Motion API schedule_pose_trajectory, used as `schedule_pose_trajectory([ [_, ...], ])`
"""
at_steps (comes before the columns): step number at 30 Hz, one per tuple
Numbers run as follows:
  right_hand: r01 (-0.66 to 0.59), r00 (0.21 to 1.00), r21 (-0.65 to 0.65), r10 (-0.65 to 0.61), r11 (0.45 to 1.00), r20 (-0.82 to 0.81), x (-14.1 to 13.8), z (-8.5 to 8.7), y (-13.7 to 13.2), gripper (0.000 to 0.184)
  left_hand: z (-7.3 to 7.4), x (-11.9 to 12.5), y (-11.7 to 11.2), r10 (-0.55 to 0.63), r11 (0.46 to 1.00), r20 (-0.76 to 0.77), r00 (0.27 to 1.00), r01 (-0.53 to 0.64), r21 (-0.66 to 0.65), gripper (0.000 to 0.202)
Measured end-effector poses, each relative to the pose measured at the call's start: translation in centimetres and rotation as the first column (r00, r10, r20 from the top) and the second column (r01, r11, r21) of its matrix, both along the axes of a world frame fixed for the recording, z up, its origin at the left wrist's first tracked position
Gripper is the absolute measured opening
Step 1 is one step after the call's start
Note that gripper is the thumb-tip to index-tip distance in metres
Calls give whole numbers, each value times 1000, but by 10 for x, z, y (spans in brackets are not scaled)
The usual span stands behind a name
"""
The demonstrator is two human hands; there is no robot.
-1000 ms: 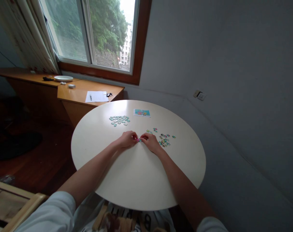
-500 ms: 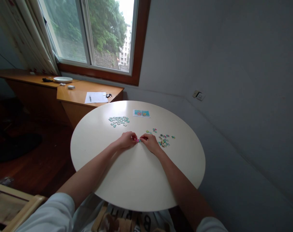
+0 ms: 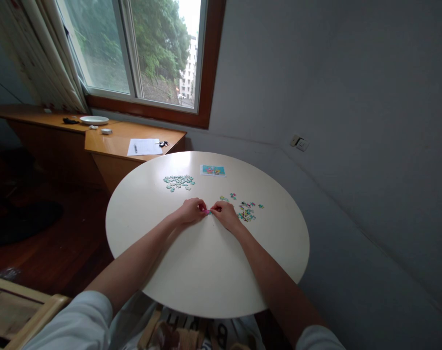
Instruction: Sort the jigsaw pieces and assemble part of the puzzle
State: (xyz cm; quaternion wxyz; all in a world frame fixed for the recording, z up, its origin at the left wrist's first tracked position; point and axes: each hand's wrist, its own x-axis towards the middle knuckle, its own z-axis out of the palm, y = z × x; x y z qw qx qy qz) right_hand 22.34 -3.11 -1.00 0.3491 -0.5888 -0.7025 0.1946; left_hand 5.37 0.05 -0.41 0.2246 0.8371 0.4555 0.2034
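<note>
On the round white table [image 3: 206, 272] my left hand [image 3: 190, 211] and my right hand [image 3: 225, 214] meet at the middle, both with fingers pinched on small pink and teal jigsaw pieces [image 3: 208, 211] held between them. Just right of my right hand lies a loose heap of coloured pieces [image 3: 247, 212]. A few more pieces [image 3: 229, 197] lie just beyond my right hand. Farther back to the left sits a cluster of pale teal pieces [image 3: 179, 182]. A small picture card [image 3: 213, 170] lies near the table's far edge.
A wooden desk [image 3: 111, 146] stands under the window at the back left, bearing a paper sheet [image 3: 144, 146], a white plate [image 3: 94, 119] and small items. A wall socket [image 3: 300, 143] is on the grey wall at right. A wooden chair frame [image 3: 20, 311] shows at lower left.
</note>
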Motion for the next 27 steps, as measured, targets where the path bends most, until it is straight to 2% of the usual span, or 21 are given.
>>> schedule_pose_trajectory([
  [18,-25,1000,-34,25,999,-2,1,6,-4,8,0,-1,-1,6,1000,14,1000,-6,-14,21],
  [27,-24,1000,-17,24,1000,-7,0,3,-1,8,1,0,-1,13,1000,3,1000,-13,-21,22],
])
